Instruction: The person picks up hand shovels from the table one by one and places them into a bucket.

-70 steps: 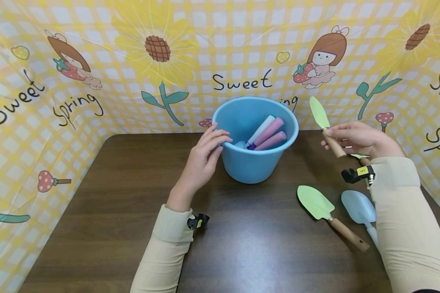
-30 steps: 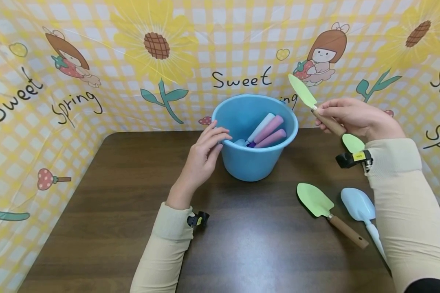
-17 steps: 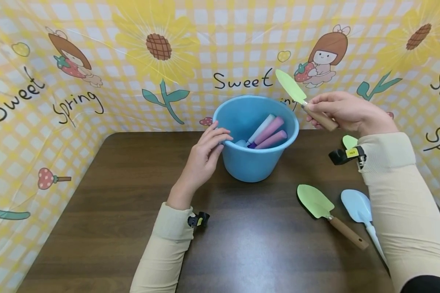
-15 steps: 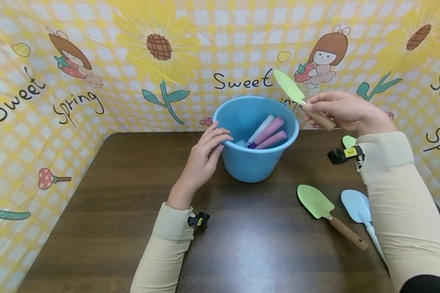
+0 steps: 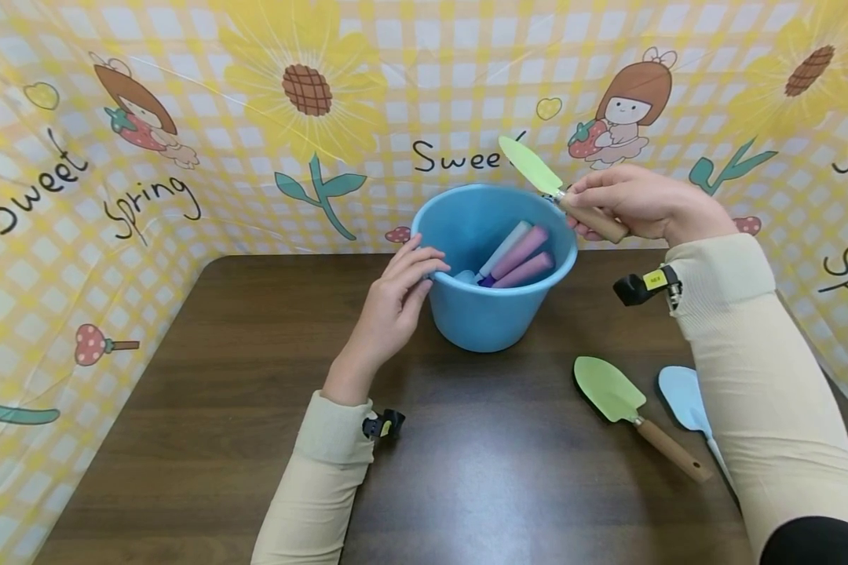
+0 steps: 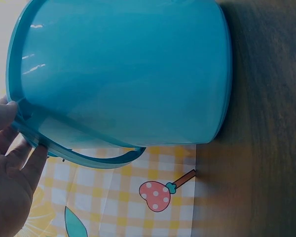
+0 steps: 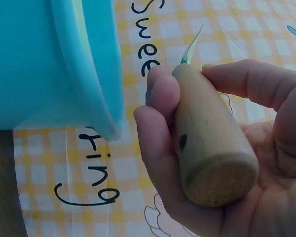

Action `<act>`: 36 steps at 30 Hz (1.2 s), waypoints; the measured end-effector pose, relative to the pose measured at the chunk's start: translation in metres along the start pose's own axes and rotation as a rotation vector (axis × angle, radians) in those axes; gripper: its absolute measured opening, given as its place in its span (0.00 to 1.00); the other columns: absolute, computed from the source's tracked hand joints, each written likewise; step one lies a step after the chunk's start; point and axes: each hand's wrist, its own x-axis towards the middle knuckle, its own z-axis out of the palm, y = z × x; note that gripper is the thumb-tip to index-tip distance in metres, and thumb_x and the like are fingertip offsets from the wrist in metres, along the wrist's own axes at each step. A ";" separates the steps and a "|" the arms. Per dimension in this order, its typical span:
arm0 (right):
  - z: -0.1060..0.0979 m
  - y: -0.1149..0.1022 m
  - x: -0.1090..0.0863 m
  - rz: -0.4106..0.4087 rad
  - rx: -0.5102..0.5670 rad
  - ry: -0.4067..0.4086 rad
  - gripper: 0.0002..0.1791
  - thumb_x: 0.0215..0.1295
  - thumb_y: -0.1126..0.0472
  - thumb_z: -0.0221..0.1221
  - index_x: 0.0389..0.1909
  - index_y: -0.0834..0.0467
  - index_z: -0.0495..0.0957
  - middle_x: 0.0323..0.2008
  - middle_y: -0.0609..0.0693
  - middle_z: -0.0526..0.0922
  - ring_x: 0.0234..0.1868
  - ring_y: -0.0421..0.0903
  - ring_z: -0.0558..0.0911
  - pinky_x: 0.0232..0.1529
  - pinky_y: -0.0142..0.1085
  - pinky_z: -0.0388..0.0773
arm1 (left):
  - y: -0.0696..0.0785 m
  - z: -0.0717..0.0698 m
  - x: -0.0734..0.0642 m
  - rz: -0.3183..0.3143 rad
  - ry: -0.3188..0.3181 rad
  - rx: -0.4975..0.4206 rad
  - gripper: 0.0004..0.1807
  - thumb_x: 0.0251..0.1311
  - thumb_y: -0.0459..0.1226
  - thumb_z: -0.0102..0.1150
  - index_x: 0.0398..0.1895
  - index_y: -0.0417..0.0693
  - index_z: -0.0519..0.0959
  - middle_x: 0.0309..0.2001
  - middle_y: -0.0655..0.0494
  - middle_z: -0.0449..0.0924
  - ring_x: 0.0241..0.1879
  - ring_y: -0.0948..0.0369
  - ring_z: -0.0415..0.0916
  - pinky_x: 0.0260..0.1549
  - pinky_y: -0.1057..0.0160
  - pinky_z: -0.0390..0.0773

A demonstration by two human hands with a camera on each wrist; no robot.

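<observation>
A blue bucket [image 5: 484,322] stands upright at the table's far edge, with a light blue and two purple handles [image 5: 519,249] leaning inside it. My left hand [image 5: 390,310] holds the bucket's left rim, thumb and fingers to either side of it; the left wrist view shows them right where the bucket's handle [image 6: 96,160] joins. In my right hand [image 5: 643,202] is a hand trowel [image 5: 530,166] with a narrow light green blade and a wooden handle [image 7: 212,133]. Fingers and thumb wrap that handle. Its blade points up and left, over the back right rim in the head view.
On the table [image 5: 254,377], right of the bucket, lies a wider green trowel [image 5: 608,388] with a wooden handle. Beside it a light blue trowel [image 5: 681,396] is partly covered by the right sleeve. A yellow checked cloth [image 5: 424,86] stands behind and at both sides.
My right hand has carried the narrow trowel up and left, from beside the bucket to its right rim. My sleeve now covers another small green blade. The left hand has stayed put.
</observation>
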 end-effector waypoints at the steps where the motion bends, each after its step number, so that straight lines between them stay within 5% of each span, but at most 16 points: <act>1: 0.001 -0.002 0.001 0.003 -0.010 -0.005 0.23 0.78 0.54 0.48 0.63 0.66 0.63 0.35 0.47 0.83 0.32 0.40 0.81 0.36 0.32 0.83 | 0.000 0.000 0.000 0.000 -0.001 0.001 0.13 0.71 0.27 0.49 0.52 0.40 0.81 0.60 0.47 0.78 0.76 0.48 0.55 0.75 0.53 0.59; 15: 0.005 -0.025 0.013 0.071 -0.194 -0.074 0.12 0.75 0.54 0.53 0.45 0.59 0.78 0.30 0.46 0.81 0.30 0.40 0.78 0.34 0.32 0.82 | -0.001 0.000 0.000 0.004 -0.004 0.002 0.13 0.71 0.28 0.49 0.52 0.41 0.81 0.60 0.47 0.78 0.76 0.50 0.55 0.75 0.53 0.60; 21: 0.006 -0.040 0.018 0.100 -0.315 -0.142 0.15 0.76 0.54 0.51 0.48 0.62 0.76 0.30 0.48 0.80 0.28 0.41 0.76 0.35 0.33 0.81 | -0.001 -0.001 0.000 0.008 -0.002 0.006 0.13 0.71 0.28 0.50 0.52 0.40 0.81 0.60 0.47 0.78 0.76 0.48 0.56 0.74 0.52 0.61; 28: 0.016 -0.053 0.027 0.085 -0.455 -0.255 0.22 0.75 0.53 0.53 0.19 0.58 0.67 0.11 0.45 0.61 0.14 0.41 0.63 0.27 0.33 0.68 | 0.000 -0.002 0.000 -0.006 -0.011 0.007 0.13 0.71 0.28 0.50 0.52 0.40 0.81 0.60 0.47 0.78 0.77 0.50 0.55 0.74 0.52 0.61; 36: 0.027 -0.066 0.040 0.159 -0.498 -0.324 0.25 0.74 0.54 0.54 0.14 0.55 0.64 0.09 0.44 0.61 0.13 0.41 0.63 0.30 0.34 0.69 | 0.000 -0.001 0.000 -0.005 -0.011 0.005 0.13 0.71 0.28 0.50 0.52 0.40 0.81 0.60 0.47 0.78 0.77 0.51 0.54 0.74 0.52 0.61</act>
